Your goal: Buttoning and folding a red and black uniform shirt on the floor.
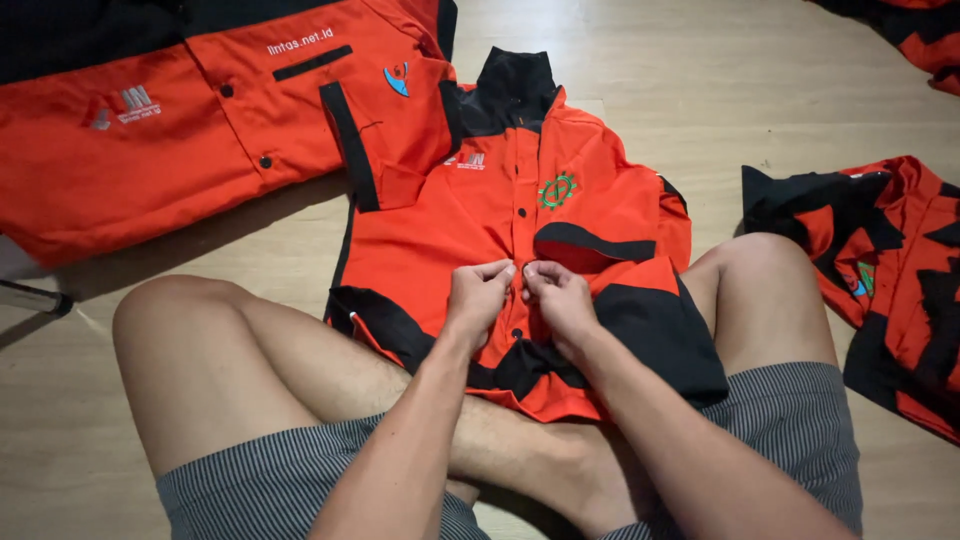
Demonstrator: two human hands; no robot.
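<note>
An orange work shirt with black trim point(430, 240) is spread face-up on a pale wooden floor point(700, 90), lying at the centre of the view, its black collar toward 12 o'clock and its hem draped over the crossed legs of a seated person at 6 o'clock. The front placket point(517, 215) runs down the middle, with small dark buttons seen along it.

Both hands meet on that placket, about halfway down the shirt. The left hand point(478, 295) is nearly closed, its fingertips and thumb pinched on the edge of the fabric at the 9 o'clock side of the placket. The right hand point(560, 298) is closed in the same way, pinching the opposite edge at the 3 o'clock side. The fingertips of the two hands almost touch. Whether a button is held between them cannot be told, since the fingers cover that spot.

The work looks to be fastening the front. It would be done well by keeping the two edges level, holding the cloth flat, and lining up each button with its own hole so that no edge puckers.

A second orange and black shirt point(180, 120) lies flat at 10 o'clock, its sleeve overlapping the first. A crumpled one point(890, 270) lies at 3 o'clock, and part of another garment point(925, 35) is seen at 1 o'clock.
</note>
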